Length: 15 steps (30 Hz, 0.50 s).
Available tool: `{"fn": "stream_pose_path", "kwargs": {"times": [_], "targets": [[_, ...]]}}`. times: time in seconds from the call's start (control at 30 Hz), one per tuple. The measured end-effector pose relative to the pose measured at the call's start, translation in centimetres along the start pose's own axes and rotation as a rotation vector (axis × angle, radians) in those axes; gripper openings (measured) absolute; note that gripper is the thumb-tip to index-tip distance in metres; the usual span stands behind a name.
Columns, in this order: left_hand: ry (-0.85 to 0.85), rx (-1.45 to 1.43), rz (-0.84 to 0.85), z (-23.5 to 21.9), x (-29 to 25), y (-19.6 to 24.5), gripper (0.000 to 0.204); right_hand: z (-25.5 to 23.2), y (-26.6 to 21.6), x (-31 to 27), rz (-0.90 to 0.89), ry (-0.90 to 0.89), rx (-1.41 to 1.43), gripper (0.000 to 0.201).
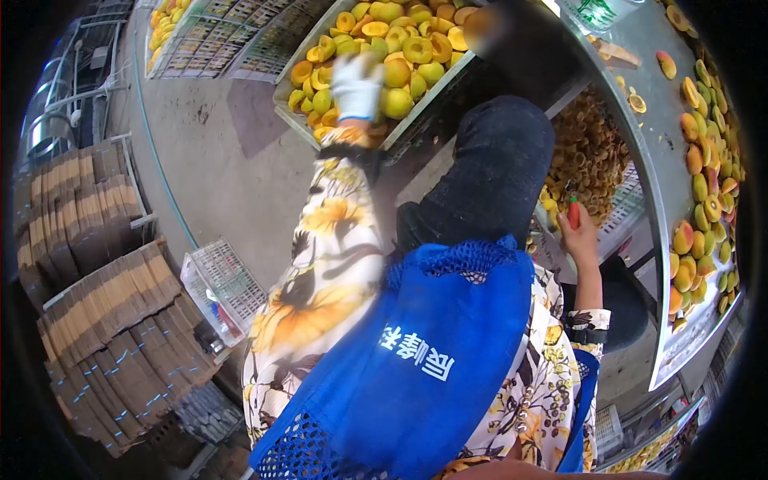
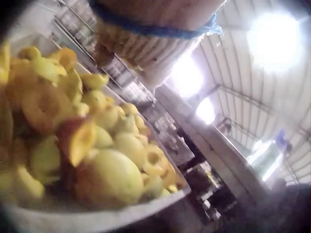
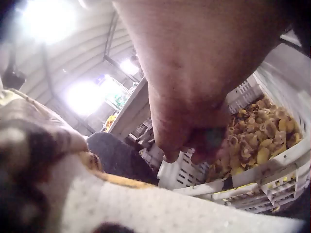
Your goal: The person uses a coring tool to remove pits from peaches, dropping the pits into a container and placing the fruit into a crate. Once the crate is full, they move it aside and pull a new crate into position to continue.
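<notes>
My left hand [image 1: 357,88], in a white glove, is over a crate of halved yellow peaches [image 1: 416,50]. It is blurred; its fingers reach out over the fruit and no peach shows in its grasp. From the left wrist, the glove [image 2: 146,48] hangs above the crate's rim, near the peach halves [image 2: 114,174]. Bare, my right hand [image 1: 582,240] grips a small tool by its red handle [image 1: 574,214] with a green end; the tool's working end is hidden. That hand hangs beside a crate of brown pits and scraps [image 3: 262,138], below the table's edge.
A metal table [image 1: 652,128] on the right carries many peach halves [image 1: 704,208]. Stacked flat cardboard [image 1: 112,296] and a white basket [image 1: 228,280] stand at left. More plastic crates [image 1: 240,40] are at the back. My knee [image 1: 504,152] is between the two crates.
</notes>
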<state>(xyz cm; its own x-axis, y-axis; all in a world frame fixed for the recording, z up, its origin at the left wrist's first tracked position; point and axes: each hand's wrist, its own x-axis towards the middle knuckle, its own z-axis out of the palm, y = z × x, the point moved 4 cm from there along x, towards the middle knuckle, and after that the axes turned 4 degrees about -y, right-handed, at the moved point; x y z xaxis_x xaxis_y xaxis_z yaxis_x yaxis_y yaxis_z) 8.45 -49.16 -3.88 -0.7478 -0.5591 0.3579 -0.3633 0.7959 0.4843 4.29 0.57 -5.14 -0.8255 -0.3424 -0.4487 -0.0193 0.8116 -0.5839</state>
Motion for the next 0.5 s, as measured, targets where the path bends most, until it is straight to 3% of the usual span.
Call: {"fn": "stream_pose_path", "kwargs": {"times": [0.03, 0.1, 0.13, 0.17, 0.23, 0.33, 0.37, 0.43, 0.5], "targets": [[0.088, 0.044, 0.004, -1.8, -0.2, -1.8, 0.03, 0.0, -0.1, 0.0, -0.017, 0.001, -0.023, 0.043], [0.227, 0.082, -0.224, -5.1, -1.0, -5.2, 0.029, 0.0, -0.6, 0.1, -0.025, -0.001, -0.045, 0.043], [0.298, 0.099, -0.234, -5.4, -1.3, -8.7, 0.031, 0.1, -1.1, 0.2, -0.016, -0.004, -0.04, 0.043], [0.234, 0.169, -0.263, -5.1, -1.7, -12.1, 0.033, 0.2, -1.4, 0.3, -0.006, -0.004, -0.036, 0.043], [-0.343, 0.263, -0.576, -3.0, -3.2, -18.1, 0.029, 0.6, -1.5, 0.5, -0.044, -0.024, -0.03, 0.043], [-0.523, 0.739, 0.095, -0.5, -4.2, -21.2, 0.035, 0.4, -2.8, 0.4, -0.053, -0.041, -0.033, 0.043], [-0.408, 0.655, 0.052, -1.5, -3.7, -18.5, 0.034, 0.3, -3.2, 0.2, -0.05, -0.044, -0.036, 0.043], [-0.174, 0.486, -0.034, -4.5, -2.3, -8.0, 0.033, -0.1, -1.8, 0.1, -0.045, -0.012, -0.027, 0.043], [-0.29, 0.148, -0.149, -3.4, -2.8, -3.8, 0.033, 0.1, -1.6, 0.0, -0.027, -0.02, -0.036, 0.043]]}}
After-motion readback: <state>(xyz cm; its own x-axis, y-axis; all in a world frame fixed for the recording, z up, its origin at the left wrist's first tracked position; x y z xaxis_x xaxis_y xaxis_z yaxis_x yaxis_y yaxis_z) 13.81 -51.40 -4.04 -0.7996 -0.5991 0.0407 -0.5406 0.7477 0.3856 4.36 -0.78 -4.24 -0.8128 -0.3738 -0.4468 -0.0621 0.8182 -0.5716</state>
